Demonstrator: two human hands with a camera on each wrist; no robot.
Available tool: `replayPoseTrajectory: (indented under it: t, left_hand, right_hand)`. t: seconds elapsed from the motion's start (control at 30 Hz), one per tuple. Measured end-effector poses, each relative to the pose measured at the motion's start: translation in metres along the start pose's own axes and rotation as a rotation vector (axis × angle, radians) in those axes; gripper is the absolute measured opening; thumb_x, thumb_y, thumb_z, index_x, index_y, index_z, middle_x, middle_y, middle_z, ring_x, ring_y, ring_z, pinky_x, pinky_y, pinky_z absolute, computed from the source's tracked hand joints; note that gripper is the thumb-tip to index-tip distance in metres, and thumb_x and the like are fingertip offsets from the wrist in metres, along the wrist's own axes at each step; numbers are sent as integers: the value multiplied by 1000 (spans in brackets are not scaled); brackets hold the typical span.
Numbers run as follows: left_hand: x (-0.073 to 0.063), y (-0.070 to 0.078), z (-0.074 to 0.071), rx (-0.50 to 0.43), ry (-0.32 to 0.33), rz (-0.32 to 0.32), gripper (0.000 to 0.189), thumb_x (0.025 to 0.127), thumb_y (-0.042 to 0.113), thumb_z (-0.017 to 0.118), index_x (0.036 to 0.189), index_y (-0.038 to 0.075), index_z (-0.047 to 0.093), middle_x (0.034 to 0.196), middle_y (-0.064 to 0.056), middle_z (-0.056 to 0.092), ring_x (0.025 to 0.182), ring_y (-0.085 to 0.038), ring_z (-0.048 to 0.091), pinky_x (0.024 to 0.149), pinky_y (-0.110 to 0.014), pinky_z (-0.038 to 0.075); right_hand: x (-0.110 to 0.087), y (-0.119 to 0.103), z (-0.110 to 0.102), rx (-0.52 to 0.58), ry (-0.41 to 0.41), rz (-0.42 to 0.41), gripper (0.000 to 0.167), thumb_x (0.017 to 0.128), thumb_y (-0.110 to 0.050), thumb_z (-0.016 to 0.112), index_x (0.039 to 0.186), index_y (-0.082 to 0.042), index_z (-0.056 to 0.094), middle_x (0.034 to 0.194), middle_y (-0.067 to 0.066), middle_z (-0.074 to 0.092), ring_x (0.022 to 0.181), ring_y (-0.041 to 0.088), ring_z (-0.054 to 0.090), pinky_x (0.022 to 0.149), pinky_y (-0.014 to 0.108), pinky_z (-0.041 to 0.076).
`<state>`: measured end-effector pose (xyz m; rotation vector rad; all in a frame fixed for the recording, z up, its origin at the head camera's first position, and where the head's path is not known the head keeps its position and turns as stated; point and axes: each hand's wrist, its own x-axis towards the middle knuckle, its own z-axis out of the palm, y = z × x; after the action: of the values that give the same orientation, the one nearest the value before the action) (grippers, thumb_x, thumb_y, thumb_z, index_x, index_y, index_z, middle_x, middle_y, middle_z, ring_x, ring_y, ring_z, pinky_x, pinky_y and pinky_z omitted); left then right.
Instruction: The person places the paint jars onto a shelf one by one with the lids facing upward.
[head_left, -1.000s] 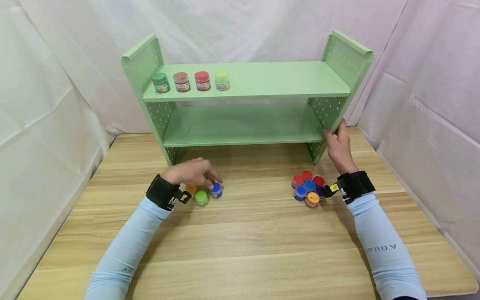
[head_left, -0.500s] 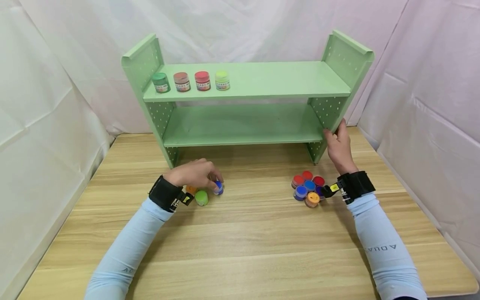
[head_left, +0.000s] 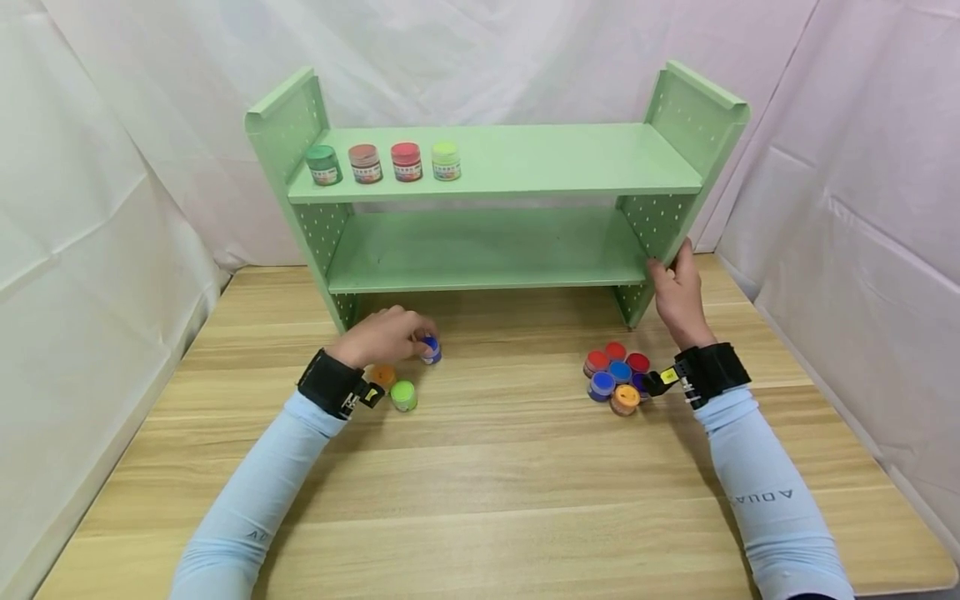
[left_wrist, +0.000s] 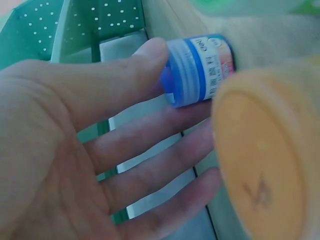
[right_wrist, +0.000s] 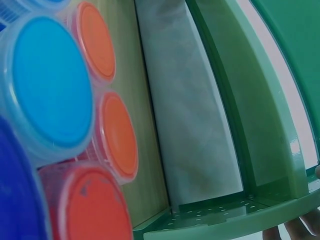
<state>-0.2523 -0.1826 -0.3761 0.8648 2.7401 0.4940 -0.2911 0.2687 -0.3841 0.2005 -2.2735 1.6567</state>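
My left hand (head_left: 386, 335) pinches a small blue paint jar (head_left: 431, 351) between thumb and forefinger, in front of the green two-tier shelf (head_left: 525, 158). In the left wrist view the jar's white label (left_wrist: 212, 65) shows, and the other fingers stretch out below it. An orange-lidded jar (head_left: 383, 376) and a green-lidded jar (head_left: 403, 396) stand on the table just nearer than this hand. My right hand (head_left: 678, 300) grips the shelf's right side panel (head_left: 652, 229), thumb on the near edge; its other fingers are partly hidden behind the panel.
Several paint jars line the left of the upper tier, from a dark green jar (head_left: 323, 165) to a yellow-green jar (head_left: 446, 161). A cluster of red, blue and orange jars (head_left: 619, 372) stands on the wooden table (head_left: 510, 483) by the right wrist. White cloth (head_left: 480, 58) hangs behind.
The left hand has taken hold of the blue jar and moved it away from the green-lidded jar, towards the shelf. The right hand stays on the side panel.
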Motion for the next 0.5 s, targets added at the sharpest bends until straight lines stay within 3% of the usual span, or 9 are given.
replayPoseTrajectory:
  t: [0.23, 0.5]
  left_hand:
    - [2, -4, 1, 9, 42, 6, 20, 98, 9, 67, 116, 11, 75, 102, 0, 77, 83, -14, 64, 80, -36, 55]
    - [4, -5, 5, 18, 72, -20, 18, 99, 16, 68, 115, 12, 76, 101, 0, 77, 86, -15, 67, 84, -40, 57]
  right_hand:
    - [0, 1, 0, -3, 9, -12, 58, 109, -23, 41, 163, -28, 21, 162, 12, 35, 140, 21, 39, 113, 54, 39]
    - [0, 2, 1, -8, 7, -7, 58, 109, -24, 41, 163, -29, 20, 162, 13, 35, 140, 23, 39, 113, 58, 39]
